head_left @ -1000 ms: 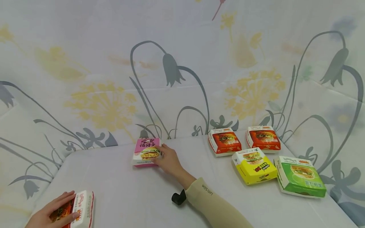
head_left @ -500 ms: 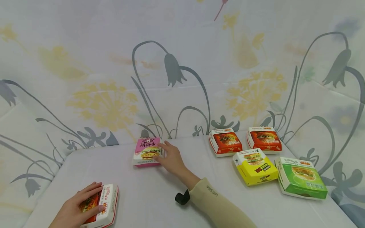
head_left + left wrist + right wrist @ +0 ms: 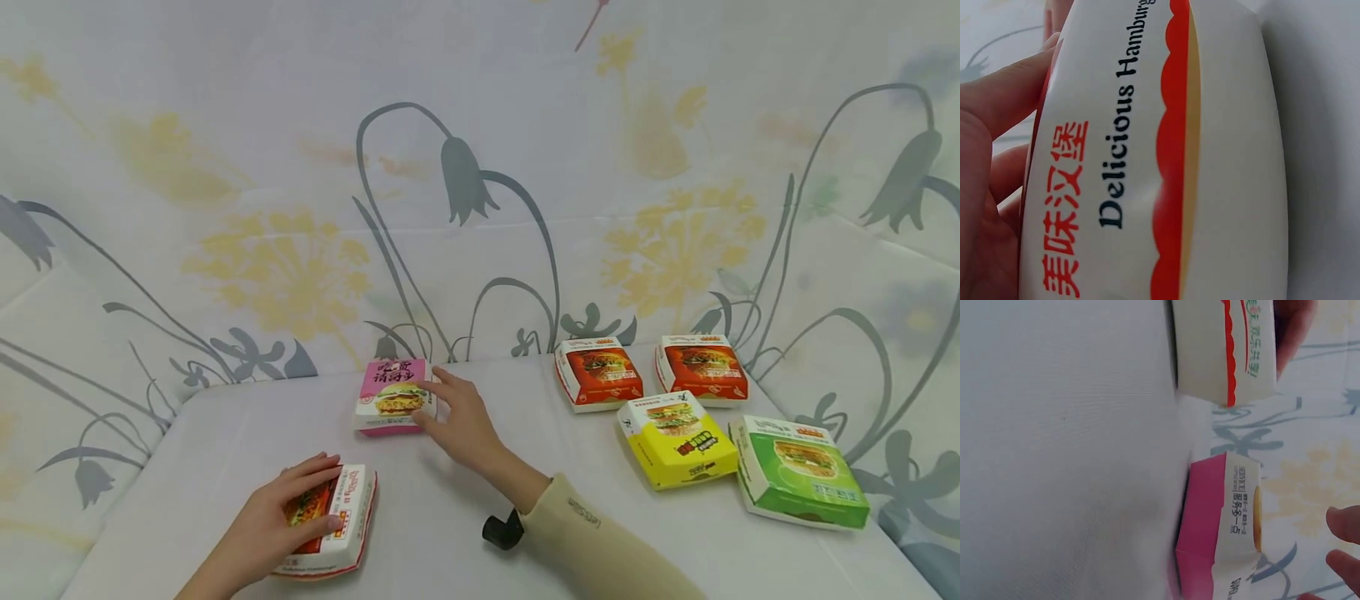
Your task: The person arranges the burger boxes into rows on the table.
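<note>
Burger box (image 3: 349, 518) beneath left hand (image 3: 272, 518).

Red-and-white box (image 3: 1147, 162): side panel lettered "Delicious Hamburg", black, cut off by the frame edge; beside it "美味汉堡", in red. A further side, seen from the right wrist, carries green characters ending "欢乐共享!", the start cropped.

Pink-and-white box (image 3: 1219, 525): side marked "SERVICE" with "服务多一点" alongside; finer lines illegible. Lid bears two lines of dark characters, blurred.

Sleeve (image 3: 600, 542), beige: "Let's Slim", small dark print.

Yellow box (image 3: 677, 442): dark characters on lid and front, unclear.

Green box (image 3: 801, 471): small print, too fine to read.

Two red boxes (image 3: 598, 375) (image 3: 701, 371): minute lettering, illegible.
</note>
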Motion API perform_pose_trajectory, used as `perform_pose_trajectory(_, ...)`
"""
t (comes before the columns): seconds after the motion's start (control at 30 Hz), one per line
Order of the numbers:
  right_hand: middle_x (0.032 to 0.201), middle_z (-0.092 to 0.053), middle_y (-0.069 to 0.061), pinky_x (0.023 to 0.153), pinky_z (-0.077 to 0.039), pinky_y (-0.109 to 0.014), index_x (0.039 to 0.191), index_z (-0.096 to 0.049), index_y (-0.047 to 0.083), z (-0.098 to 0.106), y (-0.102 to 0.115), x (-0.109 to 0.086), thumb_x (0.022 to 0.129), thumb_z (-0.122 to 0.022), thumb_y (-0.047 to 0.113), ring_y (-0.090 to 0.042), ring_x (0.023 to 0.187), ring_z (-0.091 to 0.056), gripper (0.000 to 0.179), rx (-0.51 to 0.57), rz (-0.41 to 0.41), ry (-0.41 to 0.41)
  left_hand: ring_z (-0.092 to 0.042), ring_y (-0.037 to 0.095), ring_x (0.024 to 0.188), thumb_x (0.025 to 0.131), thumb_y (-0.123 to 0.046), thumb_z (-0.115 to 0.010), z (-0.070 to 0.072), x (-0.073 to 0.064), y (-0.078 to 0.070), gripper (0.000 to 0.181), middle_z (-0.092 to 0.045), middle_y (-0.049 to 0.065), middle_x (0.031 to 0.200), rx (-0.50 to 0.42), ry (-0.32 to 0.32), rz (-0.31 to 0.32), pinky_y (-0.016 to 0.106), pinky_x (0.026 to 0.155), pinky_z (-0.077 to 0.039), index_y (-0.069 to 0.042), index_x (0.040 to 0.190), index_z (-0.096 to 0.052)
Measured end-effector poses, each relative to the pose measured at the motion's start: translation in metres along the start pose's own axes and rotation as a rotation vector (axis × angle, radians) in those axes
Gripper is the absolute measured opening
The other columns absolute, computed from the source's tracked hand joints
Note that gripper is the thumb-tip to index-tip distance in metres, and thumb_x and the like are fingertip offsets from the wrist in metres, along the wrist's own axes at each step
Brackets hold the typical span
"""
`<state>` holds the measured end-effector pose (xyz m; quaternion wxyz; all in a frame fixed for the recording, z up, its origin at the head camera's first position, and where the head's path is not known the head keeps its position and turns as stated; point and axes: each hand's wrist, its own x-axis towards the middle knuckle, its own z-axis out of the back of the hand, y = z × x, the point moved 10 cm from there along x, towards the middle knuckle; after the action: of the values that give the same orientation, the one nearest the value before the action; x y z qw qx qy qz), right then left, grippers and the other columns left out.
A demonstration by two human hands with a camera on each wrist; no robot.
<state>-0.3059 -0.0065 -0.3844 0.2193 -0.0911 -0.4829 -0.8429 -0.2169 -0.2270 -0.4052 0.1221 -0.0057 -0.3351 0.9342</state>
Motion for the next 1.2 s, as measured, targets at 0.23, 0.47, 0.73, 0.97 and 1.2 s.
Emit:
perform_pose_trajectory(0.23,0.149,-0.049,-0.009,0.105,-0.039,-0.057,0.132,-0.065,0.01,-0.002,0.01,-0.014,0.091,-0.073,0.019,-0.03,0.137,-0.043,0.042,0.013,0.04,0.092,-0.042,0.035,0.138,0.08,-0.047,-0.081,-0.016,0.018,-0.018,0.06,-0.054,0.003,0.144,-0.065,0.026,-0.074,0.063,0.106,-0.035,-0.017,0.13,-0.067)
perform_pose_trajectory(0.47,0.147,-0.051,-0.005,0.097,-0.051,-0.041,0.135,-0.064,0.014,-0.01,0.005,-0.027,0.092,-0.073,0.024,-0.023,0.132,-0.05,0.044,0.047,0.02,0.222,-0.042,0.033,0.138,0.081,-0.042,-0.082,-0.034,0.035,-0.03,0.057,-0.054,-0.003,0.143,-0.118,0.069,-0.132,0.062,0.107,-0.035,-0.018,0.13,-0.067)
perform_pose_trajectory(0.73,0.14,-0.058,0.0,0.093,-0.051,-0.032,0.133,-0.064,0.016,-0.016,0.001,-0.035,0.093,-0.072,0.026,-0.016,0.122,-0.057,0.043,0.08,0.026,0.302,-0.042,0.032,0.137,0.083,-0.041,-0.08,-0.041,0.042,-0.046,0.054,-0.055,-0.002,0.143,-0.14,0.06,-0.213,0.063,0.106,-0.035,-0.018,0.13,-0.068)
perform_pose_trajectory(0.97,0.133,-0.063,-0.003,0.092,-0.052,-0.034,0.132,-0.065,0.012,-0.021,-0.001,-0.034,0.093,-0.072,0.028,-0.021,0.116,-0.06,0.043,0.082,0.016,0.313,-0.038,0.034,0.14,0.083,-0.038,-0.081,-0.045,0.045,-0.048,0.054,-0.054,0.0,0.144,-0.168,0.065,-0.199,0.063,0.108,-0.031,-0.016,0.131,-0.067)
perform_pose_trajectory(1.2,0.127,-0.066,-0.002,0.09,-0.053,-0.033,0.13,-0.067,0.012,-0.027,-0.006,-0.034,0.091,-0.074,0.031,-0.016,0.113,-0.061,0.044,0.067,-0.021,0.318,-0.036,0.035,0.141,0.083,-0.04,-0.08,-0.046,0.045,-0.047,0.057,-0.053,-0.001,0.145,-0.162,0.058,-0.178,0.064,0.109,-0.03,-0.017,0.133,-0.065)
